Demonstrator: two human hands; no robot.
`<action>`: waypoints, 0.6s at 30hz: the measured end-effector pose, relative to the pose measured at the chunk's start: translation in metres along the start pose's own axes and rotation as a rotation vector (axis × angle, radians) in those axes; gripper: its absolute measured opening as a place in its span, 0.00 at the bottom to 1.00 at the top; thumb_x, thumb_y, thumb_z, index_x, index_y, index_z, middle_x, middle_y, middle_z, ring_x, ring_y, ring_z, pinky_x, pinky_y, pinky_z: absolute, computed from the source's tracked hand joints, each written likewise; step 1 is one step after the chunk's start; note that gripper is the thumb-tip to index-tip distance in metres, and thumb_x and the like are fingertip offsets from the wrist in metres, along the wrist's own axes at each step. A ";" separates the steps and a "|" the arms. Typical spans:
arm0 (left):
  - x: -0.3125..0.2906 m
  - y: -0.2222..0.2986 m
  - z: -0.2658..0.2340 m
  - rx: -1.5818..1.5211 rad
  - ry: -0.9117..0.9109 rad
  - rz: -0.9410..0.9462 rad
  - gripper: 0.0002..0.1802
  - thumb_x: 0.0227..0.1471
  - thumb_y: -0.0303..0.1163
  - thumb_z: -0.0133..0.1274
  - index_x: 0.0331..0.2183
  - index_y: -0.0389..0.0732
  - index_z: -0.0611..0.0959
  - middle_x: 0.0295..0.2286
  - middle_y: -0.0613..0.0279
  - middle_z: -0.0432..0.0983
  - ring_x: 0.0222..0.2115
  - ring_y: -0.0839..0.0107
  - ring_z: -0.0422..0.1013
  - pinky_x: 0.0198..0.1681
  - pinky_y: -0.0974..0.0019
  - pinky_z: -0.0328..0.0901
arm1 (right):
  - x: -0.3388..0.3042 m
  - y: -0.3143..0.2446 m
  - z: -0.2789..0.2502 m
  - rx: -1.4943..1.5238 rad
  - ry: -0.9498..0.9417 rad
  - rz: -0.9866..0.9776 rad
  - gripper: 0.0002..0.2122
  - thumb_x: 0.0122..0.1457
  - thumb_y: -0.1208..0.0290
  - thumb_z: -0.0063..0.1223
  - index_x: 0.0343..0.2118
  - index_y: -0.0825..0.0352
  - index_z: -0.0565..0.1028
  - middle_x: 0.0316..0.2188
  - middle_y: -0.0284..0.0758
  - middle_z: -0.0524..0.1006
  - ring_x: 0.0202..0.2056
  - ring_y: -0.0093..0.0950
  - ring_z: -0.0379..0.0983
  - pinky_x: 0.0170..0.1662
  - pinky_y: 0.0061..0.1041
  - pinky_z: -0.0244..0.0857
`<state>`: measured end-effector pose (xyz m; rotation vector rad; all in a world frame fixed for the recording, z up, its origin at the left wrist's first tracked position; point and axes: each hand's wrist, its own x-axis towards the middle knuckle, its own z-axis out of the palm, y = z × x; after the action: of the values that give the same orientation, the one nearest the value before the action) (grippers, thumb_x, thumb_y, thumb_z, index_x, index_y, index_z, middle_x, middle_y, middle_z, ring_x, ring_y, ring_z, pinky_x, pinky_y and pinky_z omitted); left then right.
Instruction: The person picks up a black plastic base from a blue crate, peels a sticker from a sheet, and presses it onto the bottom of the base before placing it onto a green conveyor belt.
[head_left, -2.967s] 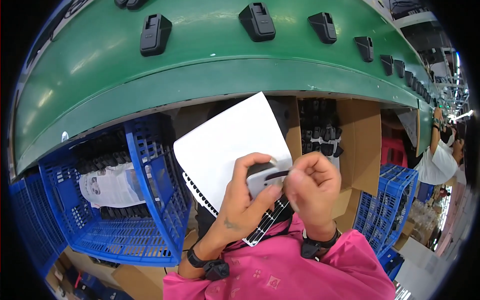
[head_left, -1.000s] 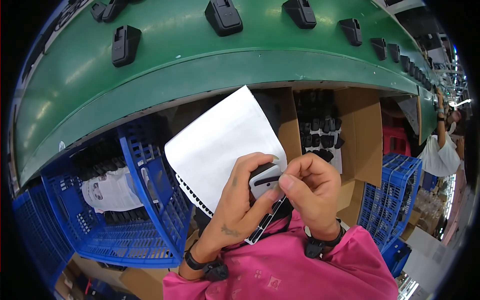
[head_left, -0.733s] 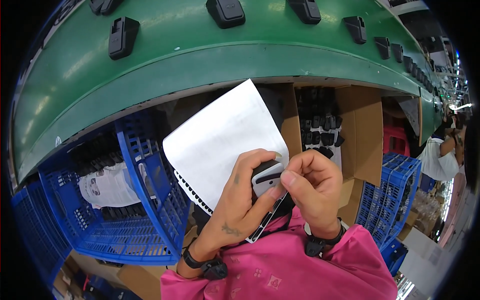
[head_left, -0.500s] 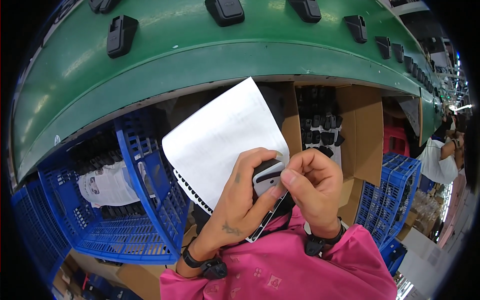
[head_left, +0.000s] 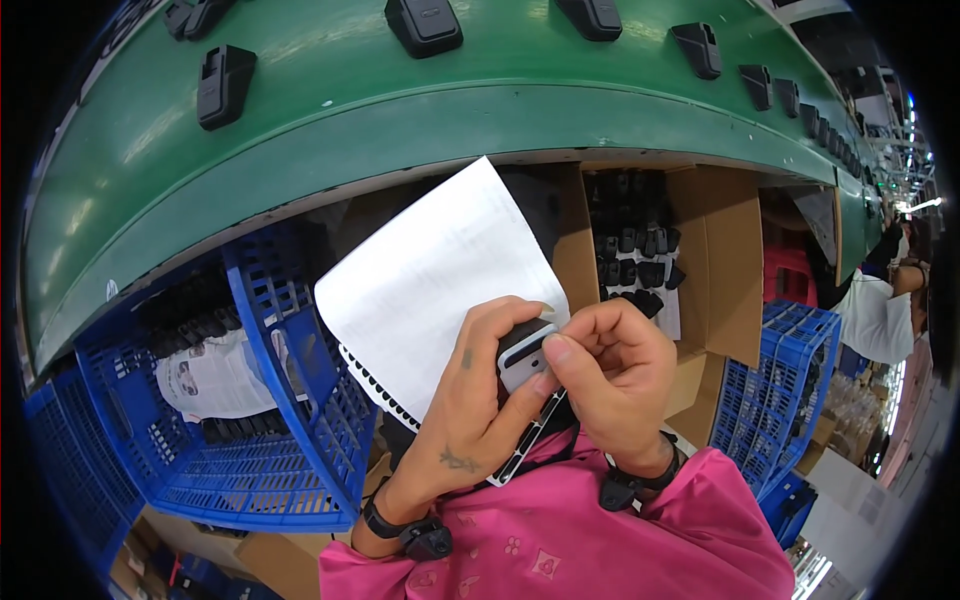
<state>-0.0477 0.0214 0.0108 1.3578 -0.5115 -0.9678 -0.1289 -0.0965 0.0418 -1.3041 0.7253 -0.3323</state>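
Observation:
My left hand [head_left: 482,385] is closed around a small device housing [head_left: 523,366], black-sided with a light grey end face. A black strip runs along the upper edge of that face, and a small dark hole shows below it. My right hand [head_left: 622,370] has its fingers curled, with the thumb tip pressed to the housing's right edge. Whatever lies between thumb and forefinger is hidden. Under both hands a large white sheet [head_left: 440,270] lies over my lap, bent over, with black tab-like pieces [head_left: 372,385] in rows along its lower edges.
A green conveyor belt [head_left: 330,60] carries black stands [head_left: 226,86] across the far side. Left is a blue crate [head_left: 230,480] with black parts and printed paper. An open cardboard box [head_left: 720,250] holds black parts [head_left: 648,255] at right, beside another blue crate [head_left: 770,400]. A person's sleeve [head_left: 870,315] shows far right.
The housing has tilted slightly between my hands, and both hands have shifted a little left in view. My right thumb stays at its edge. The stands on the belt sit slightly further left.

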 end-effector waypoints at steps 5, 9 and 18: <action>0.001 0.001 0.001 0.017 -0.007 0.014 0.25 0.51 0.23 0.51 0.51 0.35 0.64 0.44 0.50 0.64 0.45 0.60 0.66 0.49 0.65 0.61 | -0.001 0.001 0.001 -0.052 0.108 -0.006 0.05 0.55 0.79 0.55 0.29 0.71 0.70 0.23 0.31 0.74 0.24 0.13 0.70 0.27 0.10 0.62; -0.001 0.014 0.005 -0.430 0.032 -0.235 0.24 0.55 0.26 0.48 0.52 0.38 0.61 0.45 0.56 0.64 0.42 0.71 0.66 0.46 0.69 0.62 | 0.002 0.011 -0.012 -0.086 0.197 -0.052 0.06 0.58 0.74 0.53 0.30 0.71 0.70 0.20 0.29 0.72 0.21 0.13 0.66 0.23 0.12 0.59; 0.002 0.001 -0.007 -0.280 0.038 0.005 0.31 0.54 0.41 0.50 0.52 0.34 0.59 0.45 0.52 0.68 0.41 0.71 0.67 0.42 0.71 0.65 | 0.000 0.002 -0.027 -0.057 -0.175 0.201 0.10 0.52 0.71 0.57 0.32 0.72 0.71 0.26 0.30 0.73 0.29 0.16 0.69 0.34 0.16 0.63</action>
<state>-0.0404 0.0237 0.0096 1.1205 -0.3366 -0.9688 -0.1472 -0.1163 0.0374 -1.2837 0.7138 -0.0351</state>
